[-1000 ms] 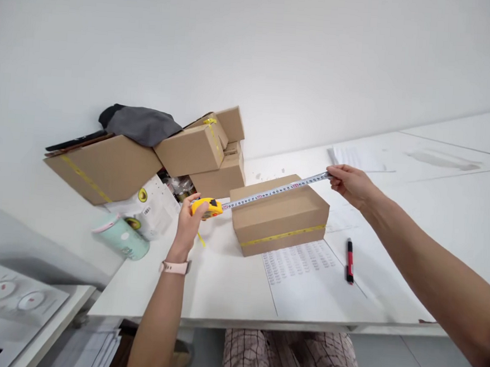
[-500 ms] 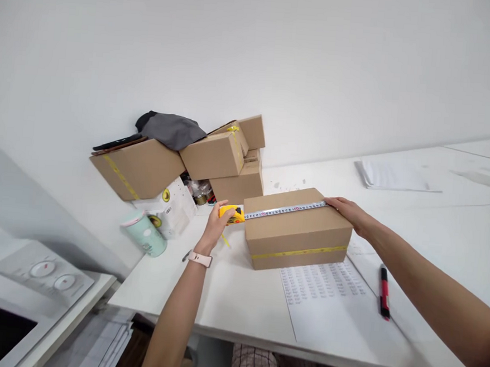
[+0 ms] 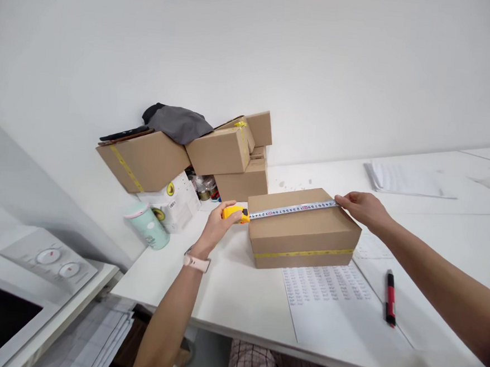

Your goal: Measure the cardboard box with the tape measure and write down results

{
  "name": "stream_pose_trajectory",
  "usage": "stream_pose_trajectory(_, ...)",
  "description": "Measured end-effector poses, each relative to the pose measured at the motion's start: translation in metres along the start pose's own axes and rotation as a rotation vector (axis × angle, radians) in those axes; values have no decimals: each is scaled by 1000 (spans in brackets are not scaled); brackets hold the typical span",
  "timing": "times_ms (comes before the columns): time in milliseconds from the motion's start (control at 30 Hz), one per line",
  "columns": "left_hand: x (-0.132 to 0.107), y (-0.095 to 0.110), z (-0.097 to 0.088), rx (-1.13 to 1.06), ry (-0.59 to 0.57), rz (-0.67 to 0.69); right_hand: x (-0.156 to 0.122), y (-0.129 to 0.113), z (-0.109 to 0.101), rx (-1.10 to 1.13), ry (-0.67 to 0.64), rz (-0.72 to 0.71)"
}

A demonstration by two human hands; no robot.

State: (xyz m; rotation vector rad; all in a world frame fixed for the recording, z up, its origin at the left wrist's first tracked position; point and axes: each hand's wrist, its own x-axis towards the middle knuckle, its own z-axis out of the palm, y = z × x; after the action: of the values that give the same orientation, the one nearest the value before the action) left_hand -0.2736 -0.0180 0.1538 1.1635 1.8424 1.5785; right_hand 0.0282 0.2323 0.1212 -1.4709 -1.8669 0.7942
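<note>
A closed cardboard box with a yellow tape strip along its front lies on the white table. My left hand is wrapped round the yellow case of a tape measure, just left of the box. The silver blade runs across the box top to its right edge. There my right hand pinches the blade's free end between thumb and fingers. Part of a printed sheet is hidden under the box's front. To its right lies a red and black marker.
Stacked cardboard boxes with a grey cloth on top stand at the back left. A mint tumbler is near the table's left edge. A microwave stands lower left. A paper stack lies at the back right.
The camera view has shifted slightly. My right hand has lifted a little and now pinches the blade's end with the fingers more raised; the blade still spans the box top.
</note>
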Motion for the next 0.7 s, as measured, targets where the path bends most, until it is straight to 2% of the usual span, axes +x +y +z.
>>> stream_pose_trajectory(67, -32, 10, 2, -24, -79, -21, 2, -9, -6, 126, 44, -60)
stream_pose_trajectory(133, -74, 11, 15, -125, -286, -130, 3, -23, -7, 231, 59, -150)
stream_pose_trajectory(200, -117, 2, 42, -327, -534, -331, 6, -39, -1, 247, -33, -267)
stream_pose_trajectory(300, -163, -15, 96, -603, -702, -639, 16, -65, 22, 127, -269, -430)
stream_pose_trajectory(333, -171, -18, 112, -649, -728, -668, 22, -72, 31, 82, -317, -455)
stream_pose_trajectory(400, -176, -14, 138, -764, -719, -667, 35, -80, 50, 29, -344, -461)
stream_pose_trajectory(467, -172, -1, 150, -864, -664, -636, 49, -81, 66, 14, -340, -441)
stream_pose_trajectory(600, -162, 22, 152, -930, -599, -601, 65, -70, 83, 2, -359, -428)
stream_pose_trajectory(700, -162, 21, 155, -927, -601, -611, 68, -62, 87, 23, -382, -441)
